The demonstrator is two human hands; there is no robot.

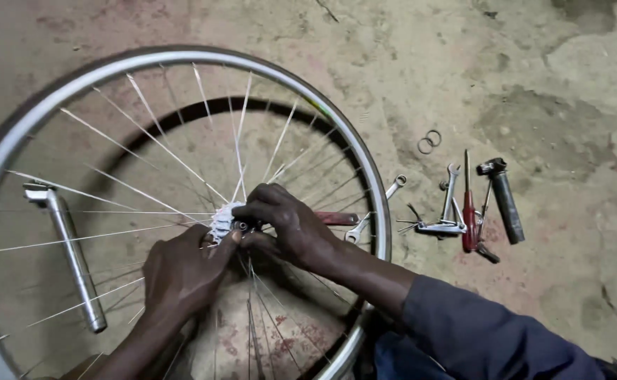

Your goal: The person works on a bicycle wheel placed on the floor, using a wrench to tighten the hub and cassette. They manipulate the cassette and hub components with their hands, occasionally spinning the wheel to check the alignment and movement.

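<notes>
At the hub of the wheel, head view: both my hands on the sprocket cluster.
My left hand (pixel 181 271) grips the pale sprocket cluster (pixel 225 221) at the centre of the bicycle wheel (pixel 181 60), thumb pressed to it; my right hand (pixel 280 224) curls closed over the axle end. Best, I judge, to steady the cluster while my right fingers turn squarely. Beside the rim lie spanners (pixel 449 193), a red screwdriver (pixel 468 211), two rings (pixel 429 141). No packages, labels or signs visible.
</notes>
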